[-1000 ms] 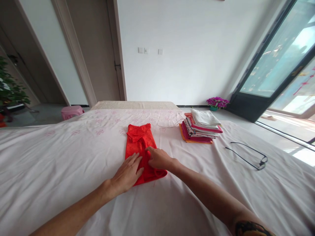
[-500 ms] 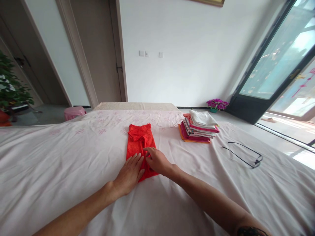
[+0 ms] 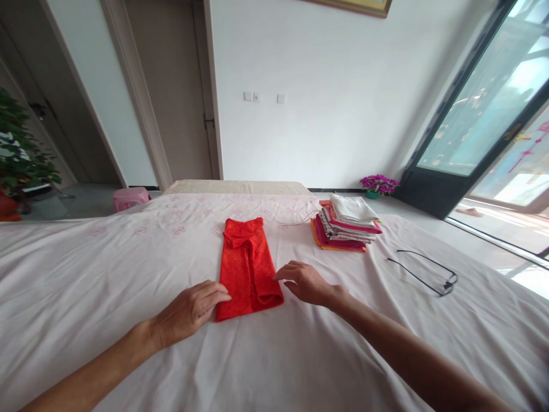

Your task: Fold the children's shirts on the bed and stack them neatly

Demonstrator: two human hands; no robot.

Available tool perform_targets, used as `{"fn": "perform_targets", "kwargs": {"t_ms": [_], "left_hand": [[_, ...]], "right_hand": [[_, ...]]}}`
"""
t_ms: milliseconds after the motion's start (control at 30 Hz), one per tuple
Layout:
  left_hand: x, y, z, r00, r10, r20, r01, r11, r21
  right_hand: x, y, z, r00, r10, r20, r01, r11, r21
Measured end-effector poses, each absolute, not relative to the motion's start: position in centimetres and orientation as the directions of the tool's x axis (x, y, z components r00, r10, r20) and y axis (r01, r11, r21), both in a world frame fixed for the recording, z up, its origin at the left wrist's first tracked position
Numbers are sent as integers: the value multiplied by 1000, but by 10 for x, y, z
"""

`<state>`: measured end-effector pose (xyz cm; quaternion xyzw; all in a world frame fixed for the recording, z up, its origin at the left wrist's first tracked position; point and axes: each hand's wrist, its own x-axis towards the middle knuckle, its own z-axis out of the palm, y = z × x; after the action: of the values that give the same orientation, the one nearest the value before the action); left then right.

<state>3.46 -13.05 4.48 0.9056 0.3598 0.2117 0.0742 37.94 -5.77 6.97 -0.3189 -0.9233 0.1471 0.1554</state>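
A red patterned garment point(image 3: 235, 274) lies on the bed sheet in front of me, folded into a long narrow shape. Its far end has a collar-like fold, and a lengthwise fold runs down the middle to a rolled-looking near right corner. On its left edge, near the close end, rest the fingertips of my left hand point(image 3: 198, 306), stretched out and holding nothing. My right hand point(image 3: 306, 283) is at the opposite edge, fingers loosely bent and thumb apart, the fingertips touching or just beside the cloth.
A stack of folded clothes point(image 3: 347, 226) stands to the right, topped by a white piece. Black-framed glasses point(image 3: 448, 284) lie nearer on the sheet point(image 3: 128, 274). Beyond the bed are a pink stool point(image 3: 131, 197) and purple flowers point(image 3: 378, 183).
Both hands have moved apart from the middle of the red garment, the left to its left edge and the right to its right edge. More of the garment's near part shows now.
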Motion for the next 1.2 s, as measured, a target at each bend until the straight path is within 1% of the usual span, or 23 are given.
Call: {"fn": "perform_targets", "kwargs": {"t_ms": [67, 133, 267, 333, 400, 467, 533, 600, 667, 733, 800, 833, 867, 900, 933, 967, 1067, 1133, 1200], "left_hand": [[19, -129, 43, 722, 620, 307, 571, -784, 242], [12, -125, 39, 753, 588, 296, 553, -809, 199], [20, -114, 33, 777, 543, 318, 531, -837, 133], [28, -109, 32, 764, 542, 350, 529, -837, 141], [36, -106, 33, 737, 560, 378, 528, -827, 196], [42, -105, 36, 691, 608, 390, 535, -794, 290], [48, -107, 39, 613, 694, 377, 555, -718, 421], [54, -109, 42, 494, 809, 317, 572, -578, 582], [61, -107, 44, 311, 916, 252, 572, -392, 720], [68, -100, 45, 106, 976, 190, 526, -217, 822], [73, -88, 44, -50, 997, 62, 408, -36, 912], [76, -82, 44, -80, 996, -35, 334, 60, 941], [77, -75, 44, -84, 989, -125, 269, 143, 953], [79, -69, 44, -73, 980, -186, 222, 198, 955], [80, -64, 44, -58, 977, -206, 198, 213, 957], [81, -60, 43, -44, 982, -186, 193, 191, 963], [81, -51, 38, -78, 996, -37, 236, 55, 970], [79, -46, 33, -139, 990, 24, 325, 22, 945], [75, -40, 31, -167, 985, 41, 481, 44, 876]], "right_hand": [[389, -59, 64, -815, 549, 183, 479, 817, -321], [390, -60, 59, -848, 494, 193, 431, 854, -292], [379, -57, 53, -874, 435, 218, 378, 889, -259], [373, -54, 53, -875, 427, 230, 371, 895, -248], [370, -52, 56, -866, 432, 251, 376, 894, -243], [369, -52, 59, -859, 438, 266, 373, 890, -262], [369, -54, 62, -845, 461, 273, 367, 869, -332], [367, -56, 62, -784, 552, 284, 396, 797, -457], [362, -53, 58, -636, 720, 278, 458, 642, -614], [354, -44, 52, -459, 870, 180, 522, 428, -738], [346, -31, 46, -339, 941, 24, 580, 228, -782], [341, -24, 44, -308, 950, -42, 604, 162, -780], [338, -17, 42, -294, 952, -86, 622, 122, -773], [335, -11, 41, -290, 951, -106, 632, 107, -767], [332, -7, 40, -294, 950, -106, 637, 113, -762], [331, -3, 39, -302, 948, -94, 642, 130, -756], [326, 2, 38, -308, 951, -38, 642, 179, -745], [324, 4, 39, -295, 956, 9, 644, 205, -737], [324, 6, 40, -270, 962, 29, 706, 219, -674]]}}
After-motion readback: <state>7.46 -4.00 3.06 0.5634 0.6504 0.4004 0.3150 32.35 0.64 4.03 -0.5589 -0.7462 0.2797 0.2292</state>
